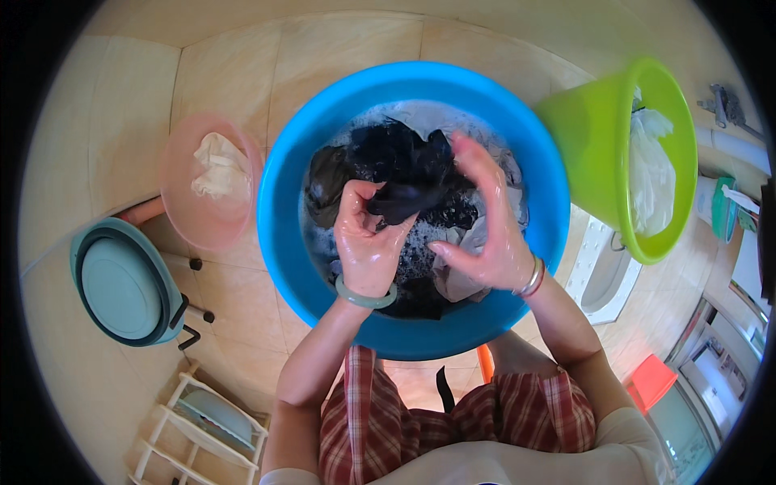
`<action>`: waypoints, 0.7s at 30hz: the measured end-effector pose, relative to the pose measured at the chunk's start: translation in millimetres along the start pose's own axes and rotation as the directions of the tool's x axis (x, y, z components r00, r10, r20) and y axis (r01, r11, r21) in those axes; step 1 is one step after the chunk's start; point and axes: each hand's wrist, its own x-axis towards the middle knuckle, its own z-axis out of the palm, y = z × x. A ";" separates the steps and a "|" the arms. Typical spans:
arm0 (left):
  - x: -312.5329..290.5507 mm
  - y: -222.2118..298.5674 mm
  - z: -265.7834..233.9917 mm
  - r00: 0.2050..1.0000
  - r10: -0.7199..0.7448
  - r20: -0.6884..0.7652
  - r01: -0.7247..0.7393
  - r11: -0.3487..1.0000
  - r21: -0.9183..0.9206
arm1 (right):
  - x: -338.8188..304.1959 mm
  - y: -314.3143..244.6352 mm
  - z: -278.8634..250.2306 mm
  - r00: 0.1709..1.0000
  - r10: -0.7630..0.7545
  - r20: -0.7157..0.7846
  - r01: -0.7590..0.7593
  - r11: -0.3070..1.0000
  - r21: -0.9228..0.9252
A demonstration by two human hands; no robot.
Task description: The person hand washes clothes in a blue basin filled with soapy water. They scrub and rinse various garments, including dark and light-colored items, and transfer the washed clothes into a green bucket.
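Observation:
A wide blue basin [323, 105] in front of my knees holds sudsy water and soaking clothes. My left hand [368, 246], wet and with a pale green bangle at the wrist, pinches a fold of a dark garment [404, 194], which is bunched up above the water. My right hand [493, 230] is at the garment's right side, thumb and fingers spread wide around air. Its upper fingertips are close to the dark cloth; whether they touch cannot be told. Grey-white clothes [465, 279] lie under the right hand, and an olive-brown one [327, 186] floats at the left.
A pink tub [174, 190] with white cloth stands left of the basin. Beyond it is a grey-green folding basin [121, 287]. A tall green bucket [582, 137] with a white bag leans close at the right, above a white squat toilet [602, 275]. A rack [166, 412] sits lower left.

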 end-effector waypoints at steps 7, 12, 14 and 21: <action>-23.9 81.1 19.4 0.988 0.090 0.127 -0.051 0.958 -0.281 | -12.7 77.0 45.0 0.951 0.288 0.113 -0.307 0.835 0.456; 15.5 81.7 7.9 0.968 -0.193 -0.159 0.052 0.776 -0.629 | -3.3 65.8 28.8 0.914 0.402 0.052 -0.399 0.872 0.284; 40.0 47.6 -39.4 0.931 -0.351 -0.098 0.200 0.718 -0.667 | -3.1 48.6 18.3 0.794 0.602 -0.080 -0.482 0.705 0.521; -11.5 -3.4 -10.4 0.594 -0.744 0.305 0.729 0.337 -0.596 | -12.0 -16.7 4.5 0.914 0.405 -0.028 -0.330 0.781 0.530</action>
